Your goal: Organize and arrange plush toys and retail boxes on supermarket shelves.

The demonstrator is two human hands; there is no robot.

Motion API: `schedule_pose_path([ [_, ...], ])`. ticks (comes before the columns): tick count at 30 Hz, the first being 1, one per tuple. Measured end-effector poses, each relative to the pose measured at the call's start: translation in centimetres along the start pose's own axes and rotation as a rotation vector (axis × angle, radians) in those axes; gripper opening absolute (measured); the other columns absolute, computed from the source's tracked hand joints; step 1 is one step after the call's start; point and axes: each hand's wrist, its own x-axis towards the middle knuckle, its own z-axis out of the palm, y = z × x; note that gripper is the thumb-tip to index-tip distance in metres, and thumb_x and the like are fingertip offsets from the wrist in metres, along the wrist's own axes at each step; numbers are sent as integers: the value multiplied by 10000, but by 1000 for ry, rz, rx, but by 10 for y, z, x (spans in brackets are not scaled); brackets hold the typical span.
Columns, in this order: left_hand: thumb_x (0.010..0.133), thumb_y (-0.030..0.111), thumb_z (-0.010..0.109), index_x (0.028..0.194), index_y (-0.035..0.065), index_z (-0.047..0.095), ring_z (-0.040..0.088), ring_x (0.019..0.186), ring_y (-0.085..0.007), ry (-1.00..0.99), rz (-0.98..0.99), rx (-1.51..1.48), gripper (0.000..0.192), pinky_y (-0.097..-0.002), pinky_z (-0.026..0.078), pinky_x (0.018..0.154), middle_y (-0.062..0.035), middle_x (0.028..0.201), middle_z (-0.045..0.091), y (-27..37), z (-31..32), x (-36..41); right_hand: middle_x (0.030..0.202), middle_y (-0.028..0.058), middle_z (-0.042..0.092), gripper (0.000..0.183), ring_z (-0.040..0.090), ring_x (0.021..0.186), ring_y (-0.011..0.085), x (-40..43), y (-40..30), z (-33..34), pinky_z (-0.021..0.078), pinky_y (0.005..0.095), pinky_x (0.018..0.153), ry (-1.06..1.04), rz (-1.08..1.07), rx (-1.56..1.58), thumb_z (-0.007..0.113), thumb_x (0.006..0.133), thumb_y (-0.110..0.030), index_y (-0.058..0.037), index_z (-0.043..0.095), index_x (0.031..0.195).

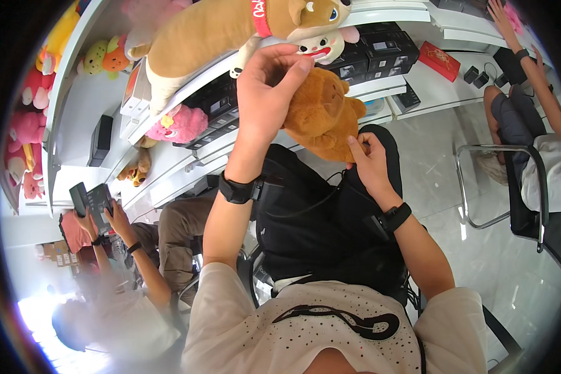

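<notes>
A brown plush bear-like toy (325, 112) is held above my lap, tilted, its face turned towards the upper right. My right hand (370, 161) pinches the toy's lower end between thumb and fingers. Near the top of its head is my left hand (273, 89), thumb and index finger brought close together; a pale bit shows by the fingertips, too small to name. Whether these fingers grip the toy is hidden. Beyond my left hand lies a long tan-and-white plush dog (205, 37) with a red collar, on the white shelf.
Black boxes (388, 51) are stacked on the shelves beside a white plush head (329, 46). A pink plush (180, 124) lies lower left. A red box (439, 61) rests at the right. Co-workers sit on both sides; the left one holds a black box (98, 205). A metal-framed chair (463, 187) stands right.
</notes>
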Motion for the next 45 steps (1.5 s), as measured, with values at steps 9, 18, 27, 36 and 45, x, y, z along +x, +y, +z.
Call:
schedule_pose_path([
  [9, 967, 192, 597, 946, 23, 629, 233, 532, -51, 64, -209, -159, 173, -248, 198, 510, 73, 615, 298, 11, -7, 23, 658, -23, 492, 267, 496, 526, 58, 2, 7, 1, 491, 249, 502, -22, -19, -21, 672, 994, -212, -44, 495, 888],
  [18, 978, 272, 575, 1402, 23, 482, 606, 1055, -187, -147, 227, 10, 500, -344, 447, 939, -129, 1237, 628, 75, -64, 64, 633, -12, 499, 275, 502, 517, 71, -2, -1, -2, 464, 256, 489, 24, 11, 38, 645, 1012, -223, -56, 475, 874],
  [27, 718, 215, 916, 1531, 46, 280, 460, 1351, -211, -473, -91, 178, 1046, -374, 444, 1079, -124, 1412, 512, -44, -54, -13, 657, -13, 509, 207, 491, 501, 61, -4, -8, 0, 435, 241, 461, -6, -98, 67, 610, 1023, -167, -75, 465, 907],
  [36, 512, 148, 946, 1428, 12, 372, 546, 1246, -228, -305, 80, 241, 1090, -365, 447, 1064, -131, 1350, 544, -25, -26, -12, 750, 28, 557, 196, 500, 518, 94, -9, -12, 7, 426, 248, 502, -134, -95, 102, 577, 1043, -209, -57, 464, 1094],
  [45, 583, 193, 980, 1373, 10, 426, 628, 1155, -228, -12, 480, 363, 983, -377, 514, 991, -112, 1292, 620, 97, -84, 79, 853, 84, 648, 218, 550, 619, 111, -6, -16, -5, 452, 258, 565, -137, -41, 120, 587, 1029, -190, -53, 479, 1160],
])
